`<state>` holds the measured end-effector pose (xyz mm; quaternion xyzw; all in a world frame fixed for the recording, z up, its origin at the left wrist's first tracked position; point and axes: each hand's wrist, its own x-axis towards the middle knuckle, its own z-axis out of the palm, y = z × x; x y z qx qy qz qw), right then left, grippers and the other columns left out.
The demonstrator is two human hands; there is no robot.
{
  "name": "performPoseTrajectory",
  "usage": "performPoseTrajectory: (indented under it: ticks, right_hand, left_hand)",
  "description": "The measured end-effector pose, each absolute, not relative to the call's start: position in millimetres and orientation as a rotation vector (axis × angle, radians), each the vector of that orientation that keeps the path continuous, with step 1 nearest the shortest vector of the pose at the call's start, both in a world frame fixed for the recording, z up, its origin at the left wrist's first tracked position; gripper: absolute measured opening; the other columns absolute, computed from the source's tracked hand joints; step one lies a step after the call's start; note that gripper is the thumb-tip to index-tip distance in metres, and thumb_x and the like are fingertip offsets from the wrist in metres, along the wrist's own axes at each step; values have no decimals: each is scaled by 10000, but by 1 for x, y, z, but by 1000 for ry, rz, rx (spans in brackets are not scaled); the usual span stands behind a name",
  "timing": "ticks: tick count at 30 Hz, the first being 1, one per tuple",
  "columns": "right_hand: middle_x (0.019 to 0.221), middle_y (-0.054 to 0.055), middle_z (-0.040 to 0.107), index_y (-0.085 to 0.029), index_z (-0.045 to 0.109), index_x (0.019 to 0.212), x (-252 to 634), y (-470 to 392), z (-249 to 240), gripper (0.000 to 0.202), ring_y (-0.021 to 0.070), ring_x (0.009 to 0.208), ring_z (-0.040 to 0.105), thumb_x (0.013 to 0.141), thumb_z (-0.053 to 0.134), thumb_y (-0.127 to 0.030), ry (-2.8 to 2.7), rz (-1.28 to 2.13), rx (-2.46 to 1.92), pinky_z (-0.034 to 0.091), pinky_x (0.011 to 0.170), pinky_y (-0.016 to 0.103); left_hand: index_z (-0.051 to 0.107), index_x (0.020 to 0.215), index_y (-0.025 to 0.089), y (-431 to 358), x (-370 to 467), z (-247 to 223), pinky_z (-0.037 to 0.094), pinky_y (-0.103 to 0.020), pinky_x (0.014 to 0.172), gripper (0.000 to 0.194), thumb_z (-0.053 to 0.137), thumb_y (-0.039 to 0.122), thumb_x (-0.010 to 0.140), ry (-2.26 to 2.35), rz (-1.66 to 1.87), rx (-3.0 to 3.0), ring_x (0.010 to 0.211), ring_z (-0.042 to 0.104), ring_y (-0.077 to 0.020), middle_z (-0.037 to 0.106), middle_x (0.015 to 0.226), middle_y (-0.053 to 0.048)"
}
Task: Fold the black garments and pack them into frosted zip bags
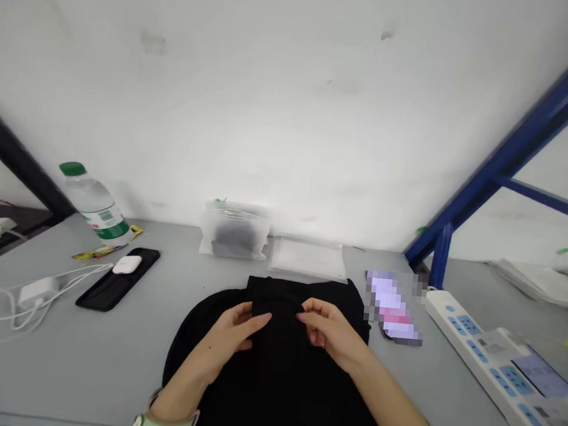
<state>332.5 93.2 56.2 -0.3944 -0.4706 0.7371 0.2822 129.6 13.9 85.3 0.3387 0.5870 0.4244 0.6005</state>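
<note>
Black fabric [293, 386], perhaps a garment, lies spread over the front middle of the grey table. My left hand [234, 331] grips the left side of a raised, folded part of the fabric, thumb on top and fingers behind. On the right side of that fold, my right hand [326, 326] pinches the cloth between thumb and fingers. Beyond the fabric stands a frosted zip bag [235, 230] with something dark inside. Beside it lies a flat stack of clear plastic bags [308, 257]. The fingertips behind the cloth are partly hidden.
At left are a water bottle [98, 207], a black phone [117, 281] with a white charger on it, and a cable with an adapter [38, 294]. At right lie a lit phone [392, 309] and a power strip [489, 363]. A blue metal frame [498, 152] rises behind.
</note>
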Motion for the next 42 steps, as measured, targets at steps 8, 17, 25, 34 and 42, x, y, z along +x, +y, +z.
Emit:
performPoseTrajectory:
  ticks: [8,17,25,34,42]
  right_hand:
    - [861,-6,689,-191,684,931,346,121,76,319,122,755,654,735,804,-413,-1246,2008,-977,513,703,229]
    - [855,66,754,-143,710,902,369,140,57,309,181,742,722,792,774,-425,-932,1946,-1089,591,636,252]
    - [885,70,782,-159,710,966,411,165,65,158,205,715,744,837,734,-247,-548,1672,-983,640,631,293]
    - [889,7,786,-237,707,892,431,171,78,82,166,826,749,839,682,-181,-342,1529,-762,637,682,243]
    - [844,1,780,-214,720,850,426,158,83,166,168,729,734,707,716,-129,-380,1594,-852,607,590,227]
  left_hand:
    - [638,1092,171,59,140,98,579,-314,828,380,771,340,779,1236,1099,794,1057,682,-245,697,1180,-116]
    - [586,1216,114,113,150,72,569,-355,750,476,459,491,955,1548,993,1385,920,690,-245,678,1106,-159]
    - [713,1041,208,158,164,51,472,-308,735,185,608,197,888,1765,840,2153,874,598,-219,590,965,-59]
    - [618,1152,204,139,137,57,461,-337,734,298,362,159,1005,1834,861,2557,905,571,-242,620,942,-89]
    - [635,1188,265,74,56,57,471,-396,923,304,416,203,986,1564,869,2689,1054,608,-237,671,1123,-63]
